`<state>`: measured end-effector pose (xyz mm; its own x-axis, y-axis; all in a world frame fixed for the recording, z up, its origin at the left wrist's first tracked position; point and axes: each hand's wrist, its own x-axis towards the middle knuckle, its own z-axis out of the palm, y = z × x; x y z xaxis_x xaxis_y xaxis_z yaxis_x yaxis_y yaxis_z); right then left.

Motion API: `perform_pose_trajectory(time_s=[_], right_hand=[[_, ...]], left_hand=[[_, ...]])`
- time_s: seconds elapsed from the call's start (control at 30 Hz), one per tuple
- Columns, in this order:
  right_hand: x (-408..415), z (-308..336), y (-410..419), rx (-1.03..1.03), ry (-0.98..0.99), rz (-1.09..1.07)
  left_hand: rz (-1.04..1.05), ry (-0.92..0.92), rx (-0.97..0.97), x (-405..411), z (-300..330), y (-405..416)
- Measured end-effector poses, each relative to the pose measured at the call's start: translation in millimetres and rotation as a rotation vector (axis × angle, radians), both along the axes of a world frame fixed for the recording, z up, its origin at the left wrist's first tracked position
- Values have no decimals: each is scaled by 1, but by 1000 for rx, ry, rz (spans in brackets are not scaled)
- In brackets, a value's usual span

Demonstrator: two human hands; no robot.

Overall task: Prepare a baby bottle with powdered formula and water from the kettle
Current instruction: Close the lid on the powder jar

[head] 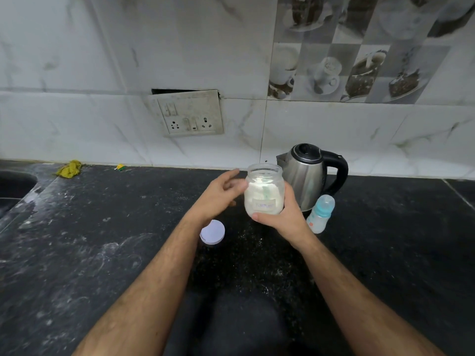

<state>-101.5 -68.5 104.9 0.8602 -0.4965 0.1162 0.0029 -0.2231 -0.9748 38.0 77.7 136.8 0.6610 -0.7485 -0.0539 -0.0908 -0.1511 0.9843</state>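
Observation:
A clear jar of white formula powder is held above the black counter, its mouth uncovered. My right hand grips it from below and the right side. My left hand hovers just left of the jar, fingers relaxed, thumb near the glass, holding nothing. The jar's white lid lies on the counter under my left wrist. A steel kettle with a black handle stands behind the jar. A baby bottle with a teal collar and clear teat stands to the kettle's right front.
A sink lies at the far left edge. A yellow cloth and a small yellow item sit by the wall. A socket panel hangs on the tiled wall. Powder specks dust the counter.

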Motion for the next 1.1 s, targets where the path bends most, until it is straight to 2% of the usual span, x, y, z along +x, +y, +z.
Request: perform_pose_trajectory(time_s=[0.07,0.13,0.23,0.33,0.43,0.63,0.77,0.83,0.9,1.0,1.1], right_hand=[[-1,-1,-2,8,1,-16],[-3,-2,-4,14,10,-30],[-5,-4,-6,17,26,-39],[-6,-8,-8,21,46,-38],[-5,-12,-8,22,64,-35],[-6,-12,-8,33,86,-29],[-8,-11,-7,30,93,-32],[-9,-10,-6,27,94,-28],[-12,-9,-5,25,94,-24],[-15,-7,-2,28,92,-16],[-18,-2,3,25,74,-7]], left_hand=[[108,-42,87,13,-21,7],[154,-124,255,26,-46,15],[102,-280,582,37,-81,28],[15,-452,816,36,-102,32],[-44,-544,943,30,-110,26],[-95,-645,1024,28,-119,17],[-69,-650,1005,26,-122,20],[5,-600,926,26,-121,20],[145,-444,728,26,-112,16],[325,-66,301,19,-77,4],[372,192,-12,15,-31,-11]])
